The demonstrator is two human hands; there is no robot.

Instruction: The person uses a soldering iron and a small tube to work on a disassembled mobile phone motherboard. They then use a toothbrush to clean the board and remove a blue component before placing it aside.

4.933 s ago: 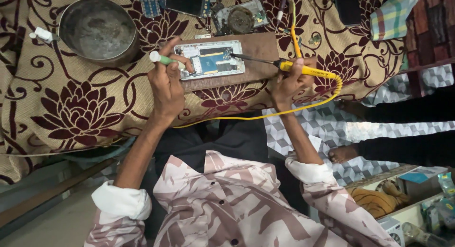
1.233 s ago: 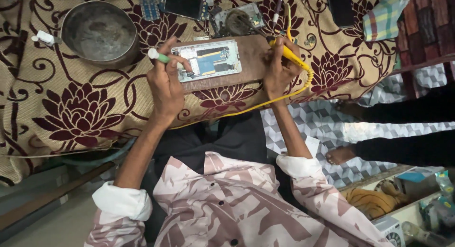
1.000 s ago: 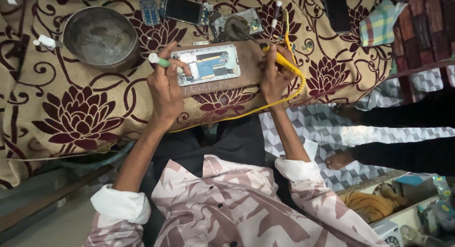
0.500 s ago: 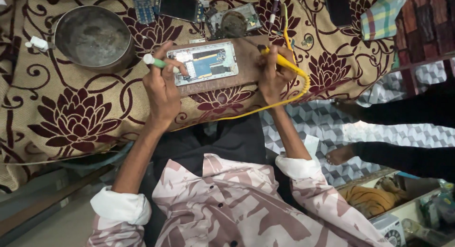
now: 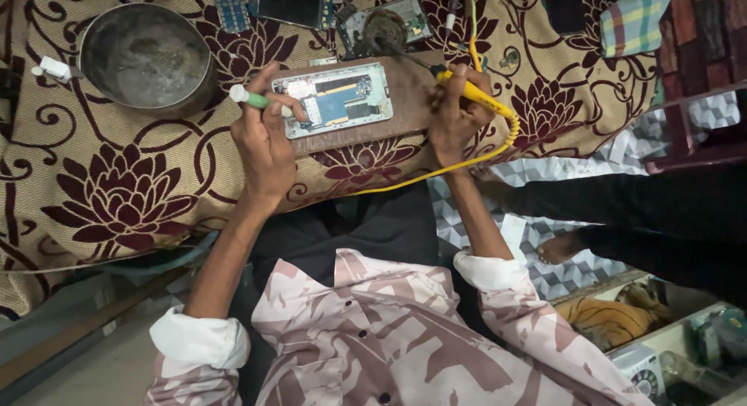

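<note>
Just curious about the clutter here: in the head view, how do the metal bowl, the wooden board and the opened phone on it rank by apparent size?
1. wooden board
2. metal bowl, nearly alike
3. opened phone

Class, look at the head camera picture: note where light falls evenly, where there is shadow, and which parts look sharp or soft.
Head view: light is even and soft over the patterned brown cloth; the opened phone on its wooden board and the yellow-handled soldering iron are sharp; the round metal bowl shows a dull sheen without glare; the lower right corner is dim and cluttered.
</note>
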